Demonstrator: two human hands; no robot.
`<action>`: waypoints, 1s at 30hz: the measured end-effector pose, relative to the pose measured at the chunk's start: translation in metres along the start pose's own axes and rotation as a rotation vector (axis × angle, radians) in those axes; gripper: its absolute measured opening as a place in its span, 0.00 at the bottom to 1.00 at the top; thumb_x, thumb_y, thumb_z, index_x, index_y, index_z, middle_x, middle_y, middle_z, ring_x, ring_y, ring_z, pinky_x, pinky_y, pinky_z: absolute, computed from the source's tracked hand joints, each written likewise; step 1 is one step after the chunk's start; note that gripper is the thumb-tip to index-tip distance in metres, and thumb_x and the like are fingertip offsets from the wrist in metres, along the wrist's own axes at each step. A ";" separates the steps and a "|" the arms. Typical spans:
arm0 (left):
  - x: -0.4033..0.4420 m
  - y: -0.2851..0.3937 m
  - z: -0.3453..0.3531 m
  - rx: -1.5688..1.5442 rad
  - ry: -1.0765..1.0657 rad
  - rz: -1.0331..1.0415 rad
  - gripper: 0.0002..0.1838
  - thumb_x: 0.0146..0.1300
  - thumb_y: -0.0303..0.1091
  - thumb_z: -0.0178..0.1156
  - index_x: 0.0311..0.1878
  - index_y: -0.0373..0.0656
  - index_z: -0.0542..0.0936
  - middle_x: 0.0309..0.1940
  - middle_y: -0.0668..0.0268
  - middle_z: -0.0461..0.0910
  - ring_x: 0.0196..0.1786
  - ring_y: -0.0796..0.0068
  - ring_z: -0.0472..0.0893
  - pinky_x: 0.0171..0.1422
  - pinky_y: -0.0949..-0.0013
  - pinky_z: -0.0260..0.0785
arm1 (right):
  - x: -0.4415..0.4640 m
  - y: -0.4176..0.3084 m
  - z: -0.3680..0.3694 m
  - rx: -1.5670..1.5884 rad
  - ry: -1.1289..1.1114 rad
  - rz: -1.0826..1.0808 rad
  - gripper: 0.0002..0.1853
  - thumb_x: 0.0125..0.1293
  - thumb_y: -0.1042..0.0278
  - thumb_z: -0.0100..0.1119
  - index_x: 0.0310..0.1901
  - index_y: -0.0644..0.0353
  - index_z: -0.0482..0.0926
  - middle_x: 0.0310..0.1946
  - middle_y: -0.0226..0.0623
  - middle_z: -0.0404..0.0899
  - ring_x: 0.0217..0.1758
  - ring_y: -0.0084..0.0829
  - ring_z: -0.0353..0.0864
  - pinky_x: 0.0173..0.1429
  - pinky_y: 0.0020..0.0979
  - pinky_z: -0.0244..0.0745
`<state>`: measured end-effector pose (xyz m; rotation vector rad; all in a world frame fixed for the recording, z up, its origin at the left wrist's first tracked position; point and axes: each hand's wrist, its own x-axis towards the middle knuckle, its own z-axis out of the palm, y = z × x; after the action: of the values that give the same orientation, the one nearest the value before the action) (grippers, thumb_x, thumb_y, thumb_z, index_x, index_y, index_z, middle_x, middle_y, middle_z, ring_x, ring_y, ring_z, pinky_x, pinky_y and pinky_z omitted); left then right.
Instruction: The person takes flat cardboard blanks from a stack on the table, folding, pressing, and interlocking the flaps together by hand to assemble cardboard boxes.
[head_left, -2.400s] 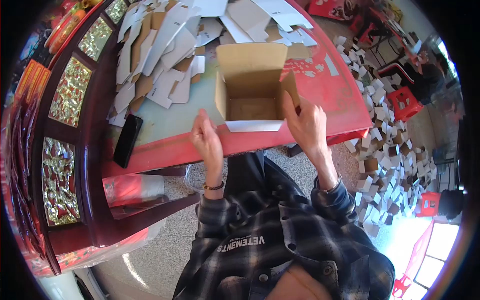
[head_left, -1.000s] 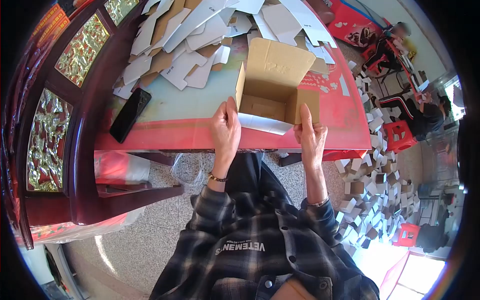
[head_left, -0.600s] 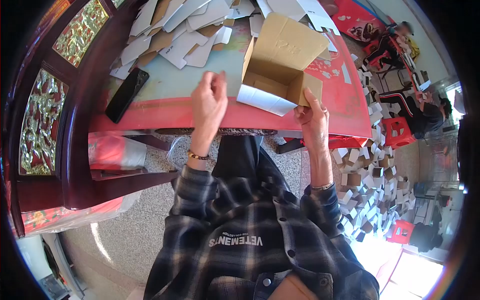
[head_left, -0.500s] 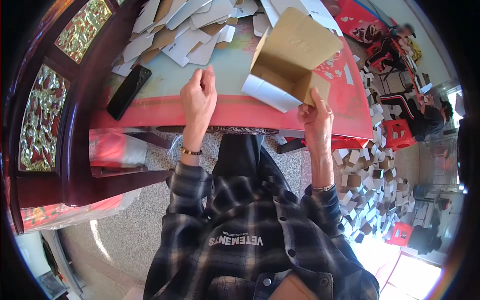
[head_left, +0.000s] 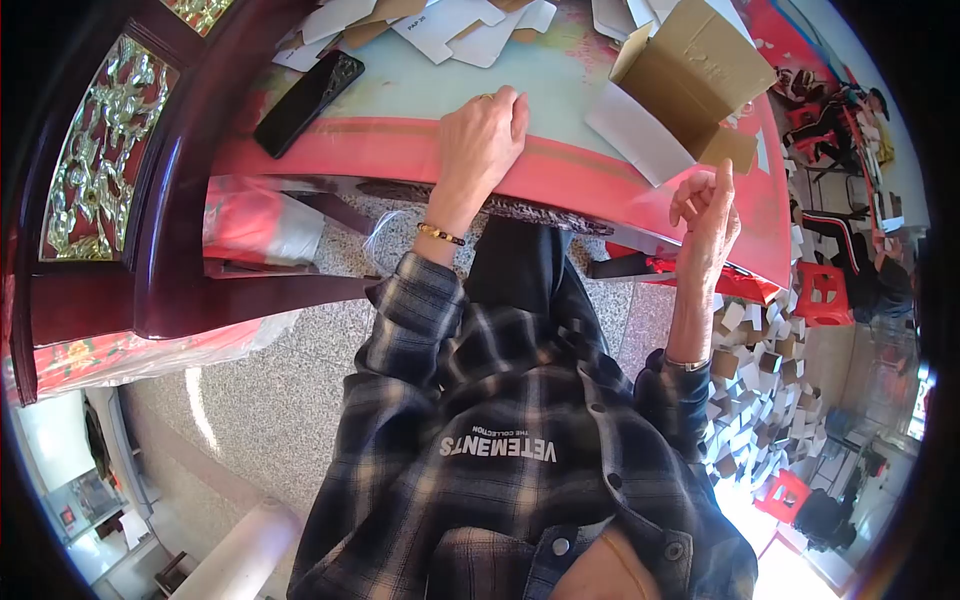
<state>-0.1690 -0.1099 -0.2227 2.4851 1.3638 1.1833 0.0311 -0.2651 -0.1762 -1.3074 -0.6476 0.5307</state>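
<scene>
- Head view: carton on the table, walls raised; lid flap and side flap standing open.
- Left hand: curled above table edge, apart from carton; whether fingertips meet, cannot tell.
- Right hand: fingers loosely parted beside side flap; contact unclear.
- Judged progress: carton formed, not closed; cardboard blanks lie flat; formed boxes heaped on floor.

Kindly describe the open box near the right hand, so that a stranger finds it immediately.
Start at the red-edged table, then the person's right hand. Just past it is the box, white outside, brown inside; unlike the flat cardboard pieces nearby, it is folded into shape.
</scene>
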 end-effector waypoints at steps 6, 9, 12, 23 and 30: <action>0.000 0.004 0.003 0.021 0.041 0.055 0.12 0.67 0.39 0.58 0.30 0.43 0.77 0.19 0.56 0.78 0.25 0.53 0.80 0.28 0.53 0.71 | 0.004 -0.001 0.001 -0.118 0.034 -0.101 0.28 0.73 0.48 0.56 0.19 0.59 0.72 0.14 0.26 0.66 0.18 0.17 0.65 0.23 0.22 0.57; 0.000 0.006 0.001 0.036 0.040 0.065 0.11 0.66 0.39 0.59 0.30 0.43 0.77 0.19 0.56 0.78 0.25 0.53 0.80 0.28 0.53 0.71 | 0.008 -0.004 0.000 -0.243 0.105 -0.119 0.26 0.72 0.50 0.58 0.19 0.56 0.70 0.14 0.24 0.63 0.18 0.15 0.61 0.22 0.22 0.54; -0.001 0.006 -0.001 0.046 0.018 0.045 0.12 0.67 0.39 0.58 0.30 0.43 0.77 0.20 0.56 0.79 0.26 0.52 0.80 0.28 0.53 0.70 | 0.014 -0.006 0.003 -0.330 0.135 -0.106 0.27 0.68 0.49 0.63 0.18 0.62 0.72 0.15 0.19 0.63 0.22 0.13 0.59 0.24 0.24 0.50; 0.000 0.009 -0.004 0.098 -0.034 0.020 0.14 0.68 0.41 0.57 0.29 0.43 0.79 0.18 0.56 0.79 0.23 0.53 0.80 0.26 0.54 0.70 | 0.017 -0.001 0.014 -0.456 0.160 -0.182 0.28 0.70 0.56 0.59 0.16 0.70 0.69 0.09 0.30 0.62 0.19 0.16 0.61 0.21 0.32 0.56; 0.001 0.008 -0.005 0.106 -0.071 -0.010 0.16 0.69 0.43 0.56 0.29 0.43 0.78 0.20 0.53 0.79 0.26 0.49 0.80 0.28 0.51 0.69 | 0.017 0.006 0.019 -0.321 0.144 -0.114 0.29 0.72 0.54 0.58 0.14 0.61 0.67 0.11 0.20 0.60 0.19 0.12 0.57 0.22 0.26 0.49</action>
<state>-0.1665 -0.1148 -0.2155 2.5607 1.4545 1.0356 0.0299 -0.2386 -0.1771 -1.5826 -0.7018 0.2415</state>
